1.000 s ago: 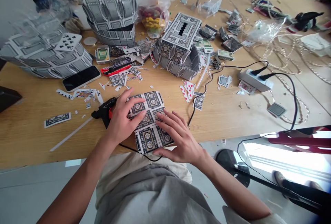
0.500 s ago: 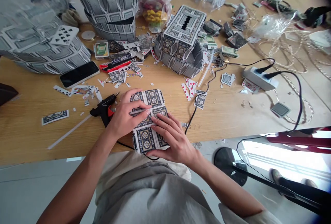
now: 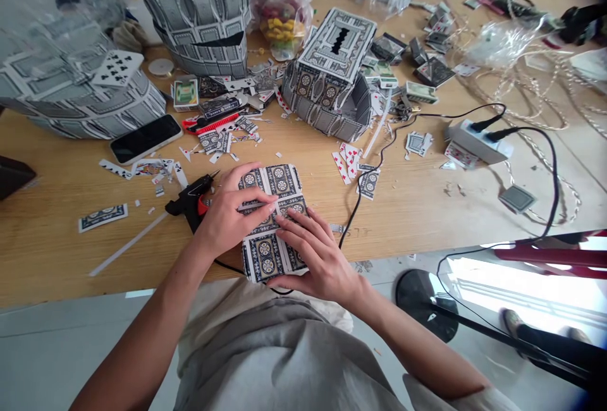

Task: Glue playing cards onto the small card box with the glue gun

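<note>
A panel of patterned playing cards (image 3: 267, 255), joined in rows with white borders, lies at the table's front edge. My left hand (image 3: 227, 212) is closed over its left side, with index finger and thumb near each other on the middle seam. From the right, my right hand (image 3: 322, 259) grips the panel, fingers resting across the top and thumb along the near edge. Both palms hide parts of the cards. Just left of my left hand lies a black hot glue gun (image 3: 192, 202) with a red trigger.
Card-built baskets (image 3: 199, 12) stand at the back left; a smaller card structure (image 3: 332, 76) sits behind the panel. A phone (image 3: 146, 139), red cutter (image 3: 213, 125) and card scraps surround them. A black cable runs to a white power strip (image 3: 478, 142). Another person's foot (image 3: 512, 322) shows right.
My hands and the panel hold nearly the same position. The view has shifted very slightly.
</note>
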The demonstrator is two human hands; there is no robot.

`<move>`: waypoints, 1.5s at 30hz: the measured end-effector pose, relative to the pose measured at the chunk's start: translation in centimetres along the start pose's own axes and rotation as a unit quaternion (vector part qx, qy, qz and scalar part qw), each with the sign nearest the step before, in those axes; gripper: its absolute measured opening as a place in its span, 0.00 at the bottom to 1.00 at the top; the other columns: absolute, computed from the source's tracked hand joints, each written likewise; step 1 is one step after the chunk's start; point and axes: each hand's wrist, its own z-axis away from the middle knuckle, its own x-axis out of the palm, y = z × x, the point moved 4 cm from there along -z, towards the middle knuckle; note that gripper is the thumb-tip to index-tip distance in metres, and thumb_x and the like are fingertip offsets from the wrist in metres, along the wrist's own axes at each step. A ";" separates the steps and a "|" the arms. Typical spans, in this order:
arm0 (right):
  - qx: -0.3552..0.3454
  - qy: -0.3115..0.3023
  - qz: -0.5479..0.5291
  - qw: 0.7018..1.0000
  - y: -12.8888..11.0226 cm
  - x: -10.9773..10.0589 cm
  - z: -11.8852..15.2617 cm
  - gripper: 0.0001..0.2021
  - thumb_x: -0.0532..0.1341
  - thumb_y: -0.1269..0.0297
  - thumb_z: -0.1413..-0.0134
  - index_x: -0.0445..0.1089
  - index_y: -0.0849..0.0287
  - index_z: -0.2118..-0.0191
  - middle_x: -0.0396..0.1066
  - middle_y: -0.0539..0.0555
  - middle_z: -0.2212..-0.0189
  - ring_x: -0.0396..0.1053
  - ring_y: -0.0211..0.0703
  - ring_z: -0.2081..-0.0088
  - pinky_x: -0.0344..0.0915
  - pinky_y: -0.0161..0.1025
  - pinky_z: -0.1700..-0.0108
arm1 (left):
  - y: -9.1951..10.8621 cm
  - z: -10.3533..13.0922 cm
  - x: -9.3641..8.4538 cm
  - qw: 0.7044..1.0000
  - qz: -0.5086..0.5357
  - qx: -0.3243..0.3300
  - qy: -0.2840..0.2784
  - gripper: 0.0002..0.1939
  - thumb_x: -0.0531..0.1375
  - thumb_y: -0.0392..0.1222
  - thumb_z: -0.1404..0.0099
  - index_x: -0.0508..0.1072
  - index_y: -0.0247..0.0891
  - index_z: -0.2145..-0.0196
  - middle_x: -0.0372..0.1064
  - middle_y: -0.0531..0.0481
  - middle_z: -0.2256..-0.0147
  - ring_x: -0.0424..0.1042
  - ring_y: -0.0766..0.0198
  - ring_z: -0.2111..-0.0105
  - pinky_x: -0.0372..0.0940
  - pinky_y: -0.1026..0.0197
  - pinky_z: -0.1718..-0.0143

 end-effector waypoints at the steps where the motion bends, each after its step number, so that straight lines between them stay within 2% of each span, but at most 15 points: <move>1: -0.001 -0.001 0.003 1.000 0.0 0.0 0.0 0.43 0.70 0.38 0.36 0.64 0.63 0.27 0.77 0.67 0.36 0.68 0.62 0.28 0.58 0.62 0.22 | 0.0 0.0 0.0 1.000 -0.004 0.002 -0.001 0.09 0.66 0.47 0.26 0.87 0.46 0.60 0.66 0.46 0.31 0.66 0.48 0.29 0.59 0.40 0.26; 5: -0.007 -0.007 0.016 1.000 0.0 0.2 0.1 0.45 0.68 0.36 0.36 0.62 0.62 0.25 0.77 0.65 0.36 0.68 0.62 0.28 0.57 0.62 0.22 | 0.2 0.0 -0.2 1.000 -0.017 0.004 -0.005 0.08 0.65 0.47 0.26 0.86 0.48 0.55 0.67 0.47 0.31 0.66 0.48 0.29 0.60 0.41 0.26; 10: -0.005 -0.005 0.018 1.000 -0.1 0.1 0.1 0.45 0.69 0.37 0.35 0.63 0.63 0.25 0.76 0.64 0.35 0.68 0.61 0.28 0.57 0.61 0.21 | 0.4 -0.1 -0.5 1.000 -0.024 0.009 0.011 0.16 0.66 0.47 0.28 0.78 0.44 0.45 0.71 0.44 0.33 0.68 0.49 0.31 0.62 0.42 0.27; 13: -0.003 -0.003 0.018 1.000 -0.2 0.1 0.0 0.45 0.69 0.37 0.36 0.63 0.65 0.26 0.76 0.65 0.35 0.68 0.61 0.28 0.56 0.60 0.21 | 0.4 -0.2 -0.7 1.000 -0.027 0.011 0.010 0.17 0.66 0.47 0.28 0.76 0.43 0.44 0.71 0.42 0.33 0.68 0.48 0.31 0.62 0.41 0.27; 16: 0.001 -0.003 0.021 1.000 -0.3 0.1 -0.1 0.45 0.70 0.38 0.36 0.62 0.65 0.25 0.75 0.65 0.34 0.67 0.61 0.28 0.55 0.60 0.21 | 0.7 -0.2 -1.3 0.999 -0.030 0.018 0.020 0.13 0.64 0.47 0.25 0.78 0.43 0.46 0.71 0.43 0.33 0.69 0.49 0.31 0.63 0.42 0.28; 21: 0.006 -0.009 0.022 1.000 -0.3 0.1 -0.1 0.46 0.69 0.39 0.35 0.59 0.63 0.23 0.74 0.65 0.33 0.67 0.61 0.27 0.57 0.60 0.22 | 2.0 0.8 -2.4 0.995 -0.052 0.058 0.057 0.10 0.61 0.39 0.23 0.80 0.44 0.49 0.76 0.45 0.38 0.73 0.53 0.35 0.68 0.45 0.30; 25: 0.006 -0.007 0.020 1.000 -0.2 0.2 0.0 0.45 0.70 0.40 0.35 0.61 0.65 0.25 0.74 0.66 0.33 0.66 0.60 0.27 0.56 0.59 0.21 | 2.9 2.5 -1.9 0.990 -0.084 0.099 0.054 0.12 0.63 0.35 0.25 0.81 0.44 0.47 0.78 0.46 0.40 0.75 0.52 0.36 0.69 0.43 0.30; 29: 0.002 -0.001 0.016 1.000 -0.2 0.3 0.0 0.46 0.70 0.39 0.35 0.60 0.65 0.24 0.75 0.66 0.34 0.66 0.60 0.27 0.56 0.60 0.21 | 3.0 4.0 -0.9 0.988 -0.095 0.109 0.052 0.16 0.63 0.33 0.26 0.79 0.46 0.44 0.79 0.47 0.41 0.75 0.52 0.36 0.70 0.43 0.31; 34: 0.002 -0.005 0.014 1.000 -0.2 0.3 0.0 0.48 0.70 0.38 0.36 0.58 0.65 0.23 0.75 0.67 0.34 0.66 0.61 0.27 0.57 0.61 0.21 | 3.7 5.4 0.0 0.990 -0.097 0.065 0.076 0.20 0.61 0.34 0.24 0.75 0.47 0.39 0.72 0.43 0.34 0.70 0.49 0.32 0.68 0.41 0.29; 38: 0.006 -0.008 0.014 1.000 -0.3 0.4 0.1 0.48 0.68 0.38 0.35 0.58 0.64 0.22 0.74 0.67 0.34 0.66 0.62 0.27 0.59 0.61 0.22 | 4.6 7.3 0.7 0.990 -0.100 0.020 0.096 0.24 0.62 0.38 0.24 0.70 0.49 0.33 0.61 0.40 0.27 0.64 0.43 0.27 0.66 0.37 0.29; 41: 0.007 -0.006 0.010 1.000 -0.3 0.4 0.1 0.44 0.66 0.40 0.31 0.58 0.64 0.22 0.74 0.67 0.33 0.66 0.62 0.27 0.59 0.62 0.22 | 4.6 8.7 1.6 0.994 -0.100 0.014 0.047 0.31 0.62 0.43 0.23 0.62 0.46 0.26 0.52 0.37 0.23 0.54 0.38 0.22 0.62 0.34 0.26; 43: 0.006 -0.007 -0.006 1.000 0.0 0.1 0.0 0.43 0.67 0.42 0.31 0.58 0.62 0.22 0.75 0.67 0.34 0.67 0.62 0.28 0.60 0.62 0.23 | 4.3 9.2 1.8 0.994 -0.108 0.029 0.012 0.35 0.61 0.48 0.23 0.58 0.45 0.24 0.51 0.36 0.22 0.48 0.35 0.21 0.59 0.31 0.26; 45: 0.002 -0.026 -0.035 0.999 0.7 -0.6 -0.2 0.46 0.68 0.39 0.34 0.57 0.62 0.22 0.74 0.67 0.33 0.67 0.62 0.27 0.63 0.63 0.24 | 3.7 9.4 1.7 0.992 -0.116 0.048 -0.007 0.37 0.61 0.52 0.23 0.56 0.44 0.23 0.51 0.36 0.22 0.47 0.35 0.21 0.59 0.31 0.25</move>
